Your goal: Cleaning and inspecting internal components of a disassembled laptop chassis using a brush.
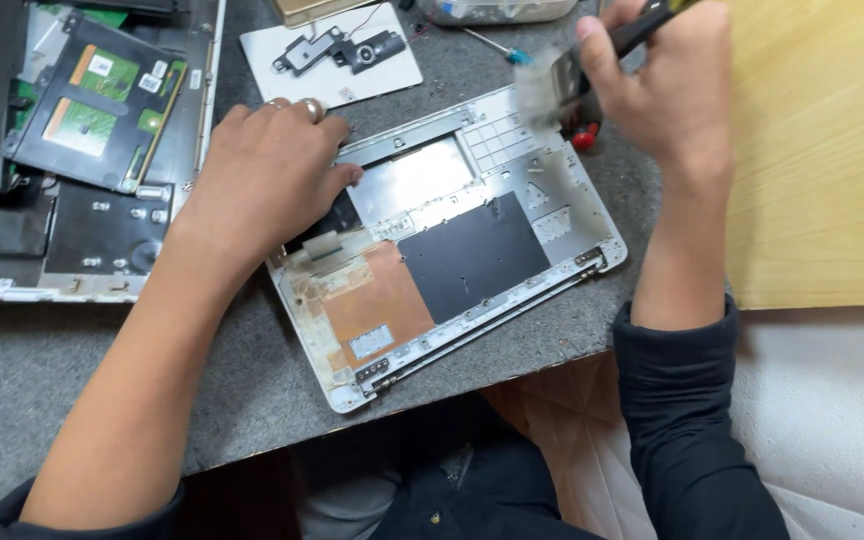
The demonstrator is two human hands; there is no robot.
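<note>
On the grey work table (pixel 42 380), dead centre, lies a stripped white laptop shell (pixel 452 250), inner side up, long axis running from 7 o'clock to 1 o'clock. At 10 o'clock sits a second opened laptop (pixel 102 150) with green boards, cut off by the frame edge. At 12 o'clock, a white panel (pixel 332 55) carrying two black speakers. A wooden board (pixel 822 150) fills 3 o'clock.

Left hand (pixel 272 175) lies flat, fingers loosely spread, pressing the shell's 10 o'clock edge; holds nothing, just pins it down. It is the nearer hand, in full contact. Right hand (pixel 667 75) is up at 1 o'clock, closed around a dark handle of a brush (pixel 557 85); bristle end is motion-blurred over the shell's far corner.

Hard to make out: whether the bristles touch the shell, handle top cut off by the frame. A red bit (pixel 584 135) under the right hand, mostly hidden. Blue-tipped screwdriver (pixel 497 48) at 12 o'clock, partly visible.
</note>
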